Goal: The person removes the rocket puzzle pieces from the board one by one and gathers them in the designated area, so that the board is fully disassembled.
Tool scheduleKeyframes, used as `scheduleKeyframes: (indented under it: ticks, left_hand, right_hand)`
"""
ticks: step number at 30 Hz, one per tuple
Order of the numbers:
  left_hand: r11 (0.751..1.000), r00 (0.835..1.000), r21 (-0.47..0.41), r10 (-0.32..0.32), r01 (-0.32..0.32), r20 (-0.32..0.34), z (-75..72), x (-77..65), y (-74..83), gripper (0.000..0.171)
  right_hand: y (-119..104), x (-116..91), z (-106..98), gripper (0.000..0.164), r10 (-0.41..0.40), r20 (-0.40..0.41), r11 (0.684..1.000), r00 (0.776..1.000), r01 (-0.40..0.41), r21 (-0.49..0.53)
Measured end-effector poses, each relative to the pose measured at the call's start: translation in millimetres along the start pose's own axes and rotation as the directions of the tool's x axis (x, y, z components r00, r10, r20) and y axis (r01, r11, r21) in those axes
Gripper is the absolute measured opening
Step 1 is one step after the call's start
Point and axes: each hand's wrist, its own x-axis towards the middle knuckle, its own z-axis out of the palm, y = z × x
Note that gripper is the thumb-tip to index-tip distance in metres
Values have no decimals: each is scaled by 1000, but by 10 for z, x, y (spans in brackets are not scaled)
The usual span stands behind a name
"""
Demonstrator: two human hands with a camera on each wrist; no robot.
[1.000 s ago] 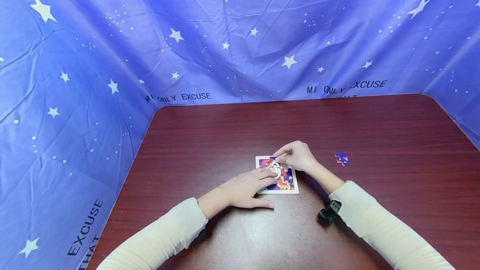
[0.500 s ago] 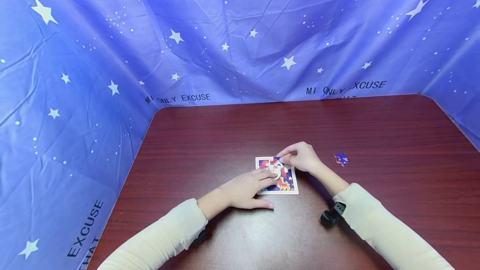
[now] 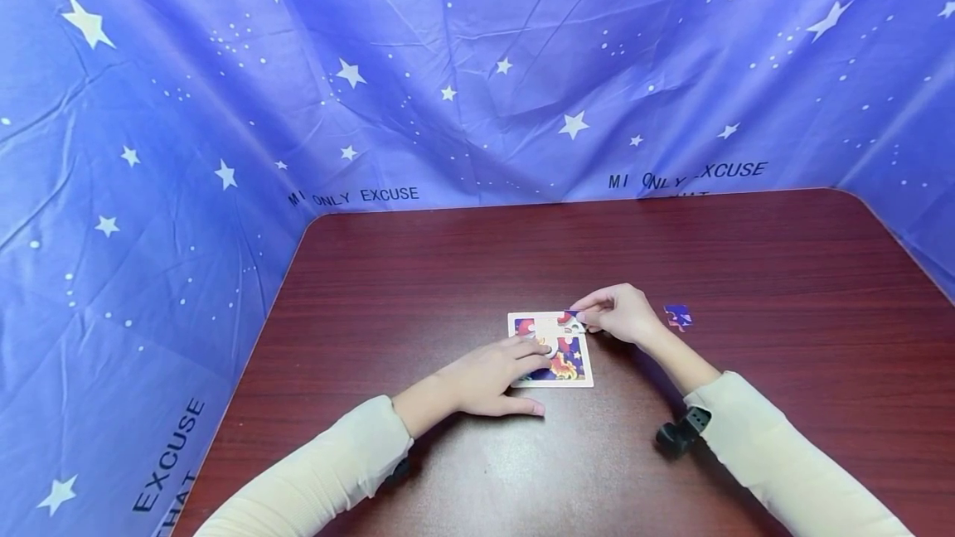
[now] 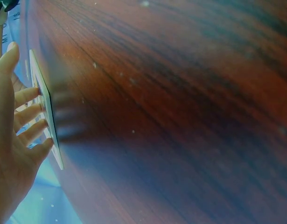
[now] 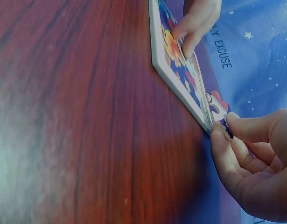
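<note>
A square jigsaw puzzle with a white-framed board (image 3: pixel 588 377) lies on the table, showing a colourful cartoon picture. My left hand (image 3: pixel 492 375) lies flat over its left part, fingers extended on the pieces and thumb on the table. At the board's far right corner, my right hand (image 3: pixel 625 315) pinches a jigsaw piece (image 5: pixel 219 106) between thumb and fingers. That piece, purple with red and white, is tilted up over the frame's edge in the right wrist view. A pale bare patch (image 3: pixel 550 326) shows in the board to its left. The left hand covers part of the picture.
Another loose purple jigsaw piece (image 3: pixel 678 316) lies on the dark red wooden table (image 3: pixel 418 280), to the right of my right hand. A blue star-printed cloth (image 3: pixel 477 65) hangs behind and to the left of the table.
My right hand has moved right, drawing the pinched jigsaw piece from the board's top middle to its far right corner and baring a pale patch. My left hand has stayed put.
</note>
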Motion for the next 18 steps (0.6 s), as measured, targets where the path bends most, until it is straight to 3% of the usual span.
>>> scheduleKeyframes:
  ticks: [18]
  left_hand:
    - [1000, 1000, -10, -15, 15, 8, -12, -7, 9, 65]
  right_hand:
    - [233, -144, -381, 19, -2, -80, 994, 997, -7, -113]
